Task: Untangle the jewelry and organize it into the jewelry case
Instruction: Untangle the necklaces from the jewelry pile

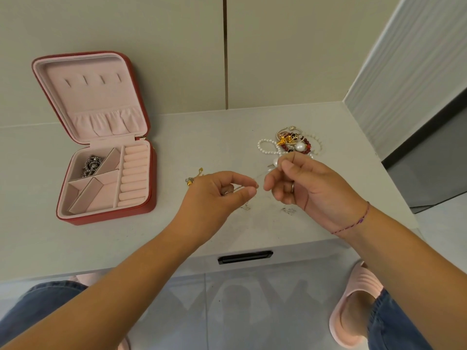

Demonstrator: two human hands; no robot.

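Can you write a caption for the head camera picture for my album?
Left hand and right hand pinch a thin chain near the open jewelry case.

Pale cabinet top point(227, 137), glossy floor point(252, 311).

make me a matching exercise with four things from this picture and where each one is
1 jewelry case
2 silver chain
3 thin chain
4 tangled pile

a pinched between left hand and right hand
b in a back compartment of the case
c open, on the table's left side
d on the table beyond the right hand

Pairs: 1-c, 2-b, 3-a, 4-d
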